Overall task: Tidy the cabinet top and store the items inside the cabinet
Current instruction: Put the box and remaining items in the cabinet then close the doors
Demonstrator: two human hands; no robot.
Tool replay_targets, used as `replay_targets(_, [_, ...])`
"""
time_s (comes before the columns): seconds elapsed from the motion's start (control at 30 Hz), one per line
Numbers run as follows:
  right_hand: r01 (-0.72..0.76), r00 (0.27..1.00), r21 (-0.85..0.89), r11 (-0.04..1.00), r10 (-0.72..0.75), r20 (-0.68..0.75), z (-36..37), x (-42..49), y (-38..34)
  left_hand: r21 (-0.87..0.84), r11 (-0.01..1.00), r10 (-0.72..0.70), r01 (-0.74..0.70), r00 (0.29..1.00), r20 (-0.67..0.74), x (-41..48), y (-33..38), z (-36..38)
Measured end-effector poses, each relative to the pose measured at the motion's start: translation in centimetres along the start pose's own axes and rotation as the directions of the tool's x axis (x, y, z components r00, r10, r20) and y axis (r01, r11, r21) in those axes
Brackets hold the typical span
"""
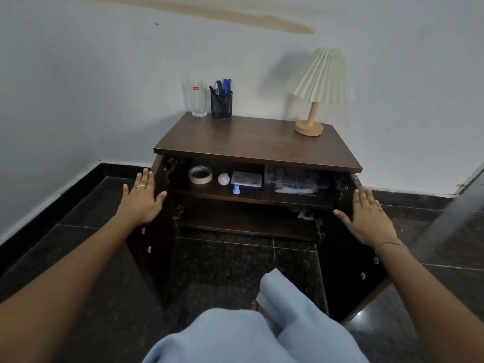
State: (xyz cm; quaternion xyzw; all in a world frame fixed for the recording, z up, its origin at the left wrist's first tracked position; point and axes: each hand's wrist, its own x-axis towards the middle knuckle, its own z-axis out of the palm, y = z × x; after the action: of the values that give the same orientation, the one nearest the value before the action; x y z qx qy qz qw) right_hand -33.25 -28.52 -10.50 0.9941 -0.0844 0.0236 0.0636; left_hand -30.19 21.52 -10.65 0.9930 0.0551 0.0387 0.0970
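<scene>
Two doors: the left door (154, 231) and right door (348, 271) of the dark wooden cabinet (258, 150) both stand swung out toward the viewer, leaving the inside in view.
Upper shelf, left part: a tape roll (200, 174) on its edge, a small white ball-shaped item (223, 179) just beside it, then a flat white box (247, 178) with a small blue peg (236, 189) in front of it.
Upper shelf, right part: a clear plastic case (296, 179), its contents too dim to tell.
Lower shelf: something crumpled (305, 213) at the right end.
Cabinet top: a drinking glass (197, 98) and a black mesh pen holder (221, 104) side by side at the back left corner; a lamp (319, 85) with a pleated shade at the back right.
Left hand (142, 199): flat on the outer side of the left door near its top, fingers straight and spread, holding nothing; a ring on one finger.
Right hand (369, 221): flat on the outer side of the right door, fingers straight, holding nothing; a thin bracelet at the wrist.
Surroundings: pale wall (104, 87) behind, dark speckled tile floor (222, 263) below, light blue clothing (248, 334) at the bottom edge.
</scene>
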Motion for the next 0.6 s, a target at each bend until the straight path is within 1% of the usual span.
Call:
replay_targets(0.1, [-0.011, 1.0, -0.012, 1.0, 0.011, -0.005, -0.1, -0.1, -0.4, -0.045, 0.998, -0.031, 0.031, 1.0, 0.0, -0.1, 1.6, 0.3])
replay_targets(0.23, [-0.034, 0.999, -0.009, 0.999, 0.034, 0.009, -0.3, -0.5, -1.1, -0.059, 0.997, -0.058, 0.058, 0.998, 0.007, -0.2, 2.9, 0.5])
replay_targets(0.4, [-0.057, 0.998, 0.0, 0.998, 0.057, 0.0, -0.5, -0.6, -1.9, -0.047, 0.997, -0.06, 0.06, 0.998, -0.003, 0.0, 2.8, 0.6])
replay_targets(0.6, [-0.073, 0.997, -0.002, 0.997, 0.073, 0.026, -0.9, -0.7, -2.3, -0.051, 0.996, -0.071, 0.071, 0.997, 0.001, -0.1, 3.0, 0.6])
